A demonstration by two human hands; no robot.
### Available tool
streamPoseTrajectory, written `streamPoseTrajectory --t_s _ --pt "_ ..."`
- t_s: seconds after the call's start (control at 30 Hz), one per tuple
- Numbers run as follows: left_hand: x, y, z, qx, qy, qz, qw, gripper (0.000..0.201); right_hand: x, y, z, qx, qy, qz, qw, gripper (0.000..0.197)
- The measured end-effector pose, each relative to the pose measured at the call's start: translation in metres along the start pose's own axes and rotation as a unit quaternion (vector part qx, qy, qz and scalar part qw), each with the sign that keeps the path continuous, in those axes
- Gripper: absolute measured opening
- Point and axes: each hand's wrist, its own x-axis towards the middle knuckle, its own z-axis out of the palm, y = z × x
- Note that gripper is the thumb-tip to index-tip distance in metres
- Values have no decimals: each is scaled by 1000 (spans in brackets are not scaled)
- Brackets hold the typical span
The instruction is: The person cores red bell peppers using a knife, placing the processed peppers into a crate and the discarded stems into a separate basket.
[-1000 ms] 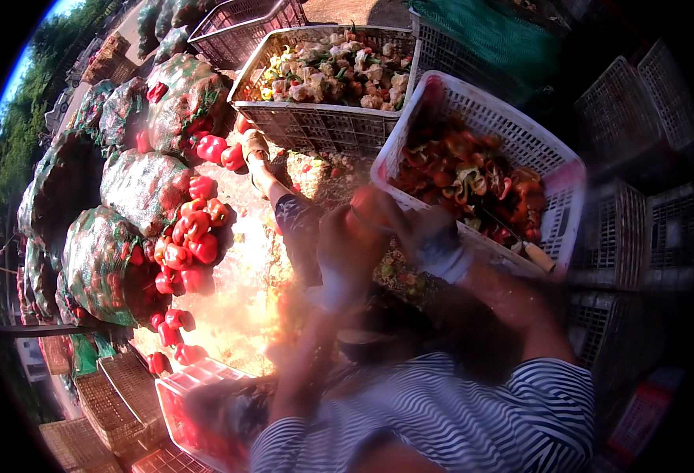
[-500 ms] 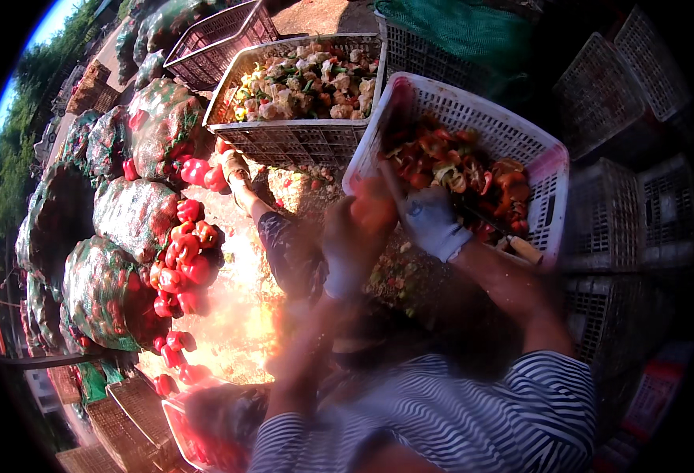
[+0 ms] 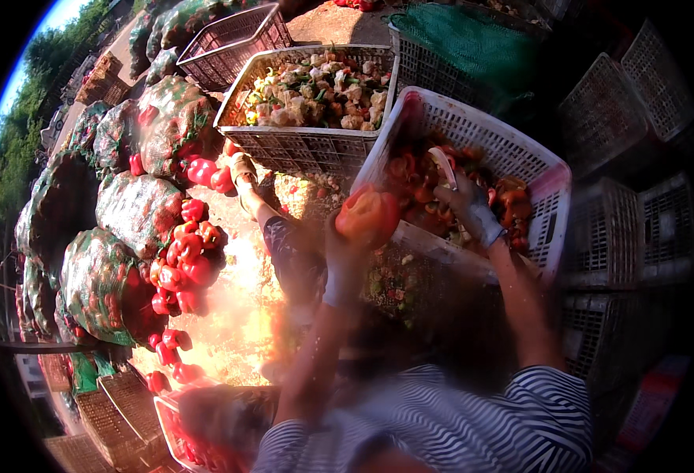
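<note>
My left hand, in a light glove, is closed round a red bell pepper just off the near-left corner of a white plastic crate. The pepper's top looks cut open. Over the crate, my gloved right hand grips a narrow, curved, pale blade-like tool that sticks up from the fingers; its handle is hidden in the hand. Below it in the crate lie cut red pepper pieces.
A second crate at the back holds pale pepper cores. Whole red peppers spill beside stuffed mesh sacks on the left. A crate with peppers stands near lower left. Stacked dark crates line the right; green netting lies behind.
My right hand with the tool has moved right, away from the pepper and over the cut pieces. My left hand still holds the pepper in nearly the same place. The view has shifted slightly.
</note>
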Motion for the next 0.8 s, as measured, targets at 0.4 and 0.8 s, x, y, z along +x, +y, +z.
streamPoseTrajectory --t_s 0.4,0.8 --pt "-44 40 -35 -5 -72 -111 991 105 -57 -47 80 190 -151 -261 934 73" --pt "-34 30 -63 -32 123 61 990 52 -68 -72 119 -138 58 -386 910 64"
